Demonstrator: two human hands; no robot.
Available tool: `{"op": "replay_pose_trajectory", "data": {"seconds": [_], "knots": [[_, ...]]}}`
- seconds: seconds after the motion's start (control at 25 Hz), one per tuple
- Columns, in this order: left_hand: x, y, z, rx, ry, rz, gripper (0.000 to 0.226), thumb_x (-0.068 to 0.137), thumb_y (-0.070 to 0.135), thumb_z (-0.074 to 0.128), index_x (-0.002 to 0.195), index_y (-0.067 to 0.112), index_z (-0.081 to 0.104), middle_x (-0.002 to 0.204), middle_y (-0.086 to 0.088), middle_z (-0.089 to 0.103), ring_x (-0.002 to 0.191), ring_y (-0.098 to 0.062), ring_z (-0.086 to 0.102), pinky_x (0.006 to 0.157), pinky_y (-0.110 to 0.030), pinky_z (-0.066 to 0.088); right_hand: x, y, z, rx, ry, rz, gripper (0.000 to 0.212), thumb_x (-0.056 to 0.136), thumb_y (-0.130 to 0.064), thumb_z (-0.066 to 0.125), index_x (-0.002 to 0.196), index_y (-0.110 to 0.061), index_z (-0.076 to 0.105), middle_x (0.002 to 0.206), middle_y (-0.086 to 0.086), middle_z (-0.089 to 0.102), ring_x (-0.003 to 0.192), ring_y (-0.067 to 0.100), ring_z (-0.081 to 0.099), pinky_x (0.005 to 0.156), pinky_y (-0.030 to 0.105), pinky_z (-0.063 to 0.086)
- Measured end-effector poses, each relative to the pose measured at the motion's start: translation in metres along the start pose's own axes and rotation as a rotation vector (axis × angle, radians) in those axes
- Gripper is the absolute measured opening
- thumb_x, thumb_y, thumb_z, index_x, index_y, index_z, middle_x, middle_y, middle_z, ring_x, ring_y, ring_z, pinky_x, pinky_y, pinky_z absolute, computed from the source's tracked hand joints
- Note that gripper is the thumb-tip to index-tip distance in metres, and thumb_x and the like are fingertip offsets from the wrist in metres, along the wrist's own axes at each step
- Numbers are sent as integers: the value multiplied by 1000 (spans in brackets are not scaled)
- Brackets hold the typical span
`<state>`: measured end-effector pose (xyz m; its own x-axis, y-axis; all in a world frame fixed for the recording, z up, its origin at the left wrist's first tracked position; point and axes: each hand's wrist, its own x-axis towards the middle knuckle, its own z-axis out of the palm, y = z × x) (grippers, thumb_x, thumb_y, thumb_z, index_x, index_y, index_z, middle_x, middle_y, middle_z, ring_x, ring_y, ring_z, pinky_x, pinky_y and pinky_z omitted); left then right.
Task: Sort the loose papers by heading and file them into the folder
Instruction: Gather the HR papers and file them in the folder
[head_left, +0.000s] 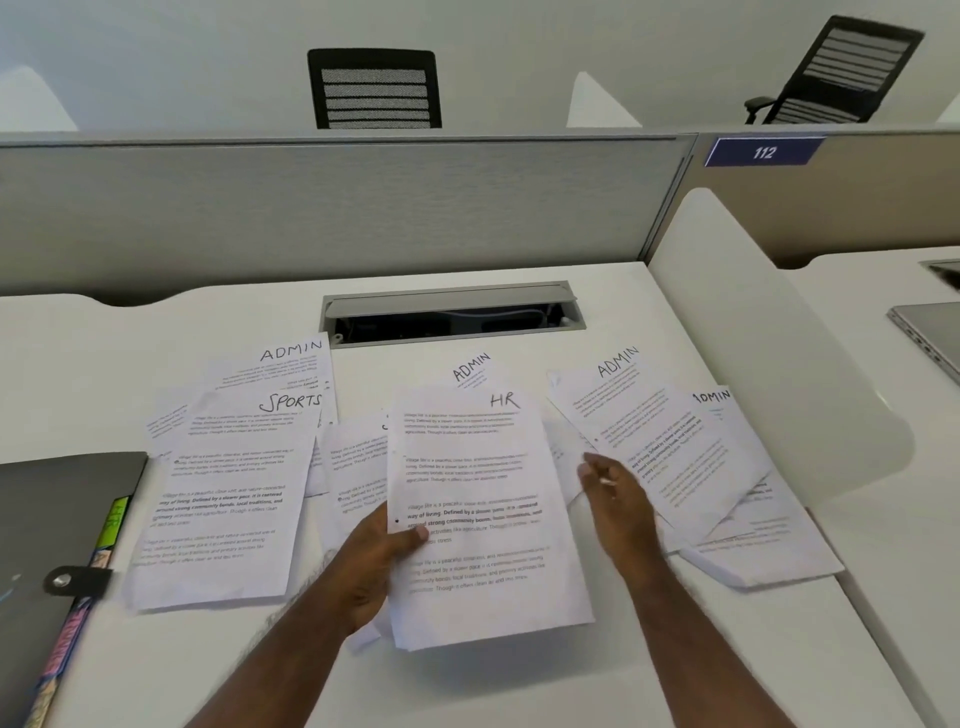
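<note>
My left hand (382, 558) grips the left edge of a small stack of sheets headed HR (483, 519), thumb on top, held just above the desk. My right hand (618, 501) reaches to the right of that stack, fingers extended over loose sheets, touching the edge of a paper under the ADMIN sheet (654, 447). A SPORTS sheet (228, 499) lies to the left, over another ADMIN sheet (291, 364). More ADMIN sheets lie behind the HR stack (470, 369) and at far right (748, 493). The dark grey folder (57, 525) with coloured tabs sits at the left edge.
A cable tray opening (452, 312) is set in the white desk (493, 691) behind the papers. A white divider panel (753, 332) stands on the right, with a laptop (930, 332) beyond it. A grey partition wall (311, 208) closes off the back.
</note>
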<state>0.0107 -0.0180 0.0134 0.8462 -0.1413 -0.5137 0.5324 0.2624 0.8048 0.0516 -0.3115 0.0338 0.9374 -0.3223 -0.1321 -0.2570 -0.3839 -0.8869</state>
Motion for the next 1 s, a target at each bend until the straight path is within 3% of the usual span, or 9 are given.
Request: {"op": "replay_pose_trajectory", "data": {"seconds": [0.08, 0.2, 0.28, 0.4, 0.48, 0.6, 0.68, 0.8, 1.0], "knots": [[1, 2, -4, -33, 2, 0, 45, 87, 1, 64, 130, 13, 59, 124, -14, 70, 110, -36, 68, 85, -49, 59, 23, 19, -26, -479, 134, 28, 48, 92, -32, 63, 137, -19, 52, 142, 11, 53, 134, 33, 45, 104, 40, 42], [-1, 4, -10, -104, 33, -12, 47, 83, 0, 64, 129, 12, 60, 123, -15, 70, 108, -37, 69, 79, -46, 60, 35, 42, -47, -965, -62, 263, 74, 95, -54, 46, 156, -24, 15, 164, 12, 14, 149, 37, 12, 118, 54, 20], [-2, 7, -11, -141, 45, -12, 50, 81, 0, 65, 129, 12, 60, 123, -16, 70, 108, -37, 69, 78, -46, 61, 31, 55, -43, -1074, -119, 230, 76, 95, -59, 41, 156, -25, 11, 164, 11, 14, 147, 36, 21, 115, 52, 26], [-4, 12, -12, -160, 63, -13, 50, 81, -1, 64, 129, 12, 60, 122, -17, 70, 108, -38, 69, 81, -49, 60, 24, 51, -35, -1201, -25, 85, 70, 94, -52, 50, 152, -20, 29, 153, 13, 40, 125, 33, 52, 97, 47, 44], [-5, 15, -11, -156, 71, -16, 49, 83, -3, 61, 129, 12, 59, 122, -16, 70, 108, -39, 68, 83, -51, 59, 18, 52, -29, -1199, 99, -148, 54, 84, -26, 72, 132, -6, 59, 124, 24, 65, 86, 38, 68, 74, 45, 52], [-7, 19, -9, -152, 74, -9, 48, 83, -4, 60, 128, 13, 60, 121, -16, 71, 108, -38, 69, 84, -50, 59, 8, 61, -27, -1228, 226, -475, 35, 70, -7, 66, 103, -1, 76, 91, 25, 74, 51, 32, 63, 52, 35, 50], [-9, 21, -9, -163, 71, -2, 47, 81, -4, 61, 126, 13, 62, 120, -15, 72, 105, -36, 70, 79, -47, 61, 10, 57, -30, -1183, 266, -556, 31, 74, -5, 56, 96, -3, 78, 74, 20, 74, 44, 29, 60, 46, 31, 49], [-9, 24, -12, -182, 71, -6, 52, 77, -2, 63, 127, 11, 61, 121, -16, 71, 106, -37, 70, 77, -47, 61, 14, 31, -34, -947, 323, -438, 29, 75, 0, 60, 94, -8, 80, 50, 14, 64, 39, 32, 60, 44, 31, 49], [-7, 28, -22, -209, 104, 1, 55, 78, -2, 63, 132, 11, 59, 123, -15, 70, 106, -36, 70, 75, -45, 61, -13, -11, -7, -819, 168, -514, 39, 78, -18, 75, 116, -15, 73, 59, 13, 65, 51, 34, 63, 52, 37, 52]]}}
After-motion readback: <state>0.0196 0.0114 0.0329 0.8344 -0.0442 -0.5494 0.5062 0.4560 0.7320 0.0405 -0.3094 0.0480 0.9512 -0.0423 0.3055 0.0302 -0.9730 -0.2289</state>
